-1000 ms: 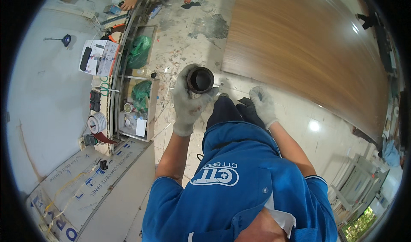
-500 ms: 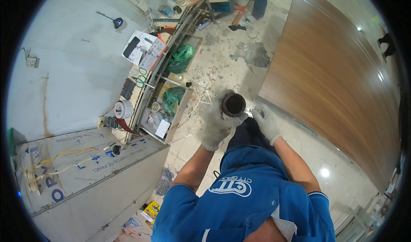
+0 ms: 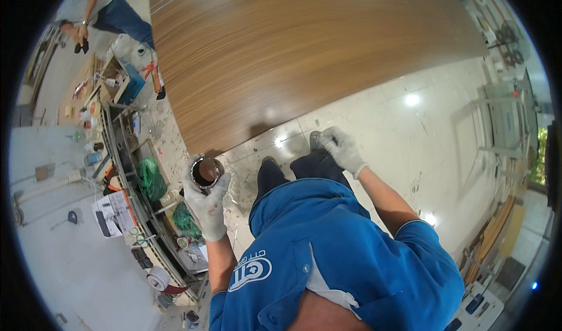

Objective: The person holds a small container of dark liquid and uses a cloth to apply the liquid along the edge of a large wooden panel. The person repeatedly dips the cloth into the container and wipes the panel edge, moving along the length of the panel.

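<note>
My left hand [image 3: 206, 203], in a white glove, holds a small round metal can [image 3: 206, 171] with dark brown liquid inside, raised at my left side. My right hand [image 3: 342, 149], also gloved, hangs by my right leg with its fingers curled; a small dark thing may be in it, but I cannot tell. A big wood-grain panel [image 3: 293, 44] lies flat in front of me, its near corner just beyond the can. My blue shirt [image 3: 351, 255] fills the lower middle of the view.
A metal shelf rack [image 3: 134, 178] with green bags, tape rolls and tools runs along my left. Another person [image 3: 99, 12] stands at the far left by a cluttered bench. Machines [image 3: 509, 114] stand at the right. The tiled floor [image 3: 421, 149] is spattered near my feet.
The view has swung to the right, so the wood panel now fills the top. The can has stayed in my left hand, and my right hand has stayed low beside my leg.
</note>
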### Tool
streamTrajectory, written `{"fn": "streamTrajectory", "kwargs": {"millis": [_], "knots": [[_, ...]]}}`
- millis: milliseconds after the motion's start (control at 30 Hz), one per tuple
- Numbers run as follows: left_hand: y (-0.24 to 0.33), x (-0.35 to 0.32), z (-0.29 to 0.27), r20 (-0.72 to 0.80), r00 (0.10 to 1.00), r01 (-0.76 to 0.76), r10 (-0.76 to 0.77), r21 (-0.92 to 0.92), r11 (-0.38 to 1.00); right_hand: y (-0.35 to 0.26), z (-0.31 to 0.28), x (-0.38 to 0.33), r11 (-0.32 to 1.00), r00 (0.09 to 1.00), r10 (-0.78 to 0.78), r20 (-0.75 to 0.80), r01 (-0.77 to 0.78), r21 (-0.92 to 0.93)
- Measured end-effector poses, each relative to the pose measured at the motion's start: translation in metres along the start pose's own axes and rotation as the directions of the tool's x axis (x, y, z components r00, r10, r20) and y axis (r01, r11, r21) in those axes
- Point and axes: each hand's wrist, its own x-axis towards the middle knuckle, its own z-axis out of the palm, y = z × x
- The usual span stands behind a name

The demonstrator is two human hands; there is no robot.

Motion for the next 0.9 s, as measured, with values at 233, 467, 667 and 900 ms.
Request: {"fn": "streamTrajectory", "kwargs": {"millis": [233,467,667,900], "knots": [[0.017,0.014,0.087,0.136,0.990,-0.037,0.039,-0.018,0.999,0.049,-0.081,0.021,0.998,0.947,0.056,-0.315,-0.049,0.030],[0.028,0.017,0.163,0.237,0.970,-0.068,0.060,0.027,0.997,0.074,-0.132,0.042,0.994,0.926,0.104,-0.363,-0.088,0.058],[0.031,0.015,0.196,0.235,0.972,-0.026,0.016,0.043,0.999,0.089,-0.160,0.060,0.995,0.917,0.092,-0.389,-0.069,0.073],[0.030,0.019,0.220,0.240,0.968,-0.088,0.070,0.066,0.994,0.102,-0.176,0.081,0.999,0.922,0.035,-0.385,-0.039,-0.004]]}}
